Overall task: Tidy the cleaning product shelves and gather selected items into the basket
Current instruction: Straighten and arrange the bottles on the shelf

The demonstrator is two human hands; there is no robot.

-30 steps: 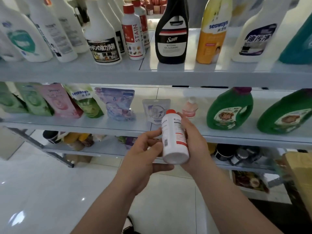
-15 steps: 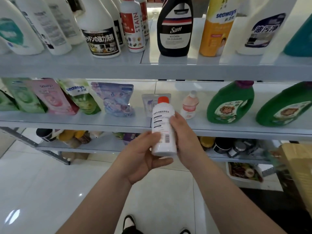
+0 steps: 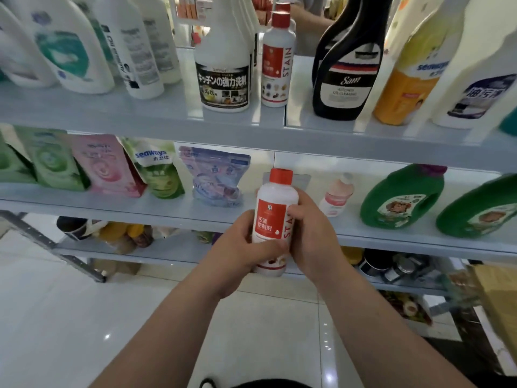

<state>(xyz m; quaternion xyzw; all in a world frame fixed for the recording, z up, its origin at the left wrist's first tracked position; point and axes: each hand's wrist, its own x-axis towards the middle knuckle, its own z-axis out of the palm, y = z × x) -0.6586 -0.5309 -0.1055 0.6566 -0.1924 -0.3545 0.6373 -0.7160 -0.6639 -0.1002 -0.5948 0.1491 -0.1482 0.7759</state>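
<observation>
Holding the bottle (image 3: 275, 219) up straight in front of the middle shelf (image 3: 167, 210), I wrap my left hand (image 3: 243, 247) and right hand (image 3: 313, 233) around its sides. Its red cap (image 3: 280, 176) points up. Another one (image 3: 277, 60) stands on the top shelf (image 3: 140, 119).

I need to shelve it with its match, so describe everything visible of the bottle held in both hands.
The bottle is a white, plastic-looking cylinder with a red cap, a red label and STAIN lettered up its side. It is upright, in front of the middle shelf, resting on nothing. The left hand wraps its lower front; the right hand grips its right side.
</observation>
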